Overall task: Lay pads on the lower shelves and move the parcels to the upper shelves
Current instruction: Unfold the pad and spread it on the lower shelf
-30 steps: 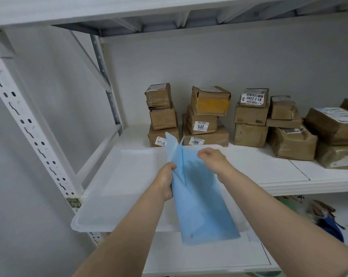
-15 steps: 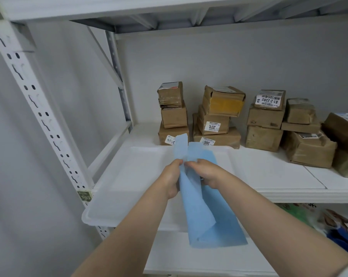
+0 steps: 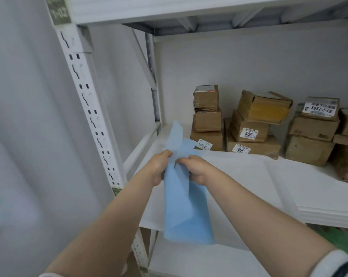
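Curled fingers [image 3: 167, 154] of the left hand [image 3: 160, 167] and right hand [image 3: 197, 169] pinch the upper part of a folded blue pad [image 3: 186, 214] at frame centre. The pad hangs over the front edge of the white shelf [image 3: 293, 188]. At right, stacked brown parcels [image 3: 255, 118] carry labels reading "300" and "81-2-2202".

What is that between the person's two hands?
A folded blue pad, shown in the head view; the left hand and the right hand both pinch it near its upper end.
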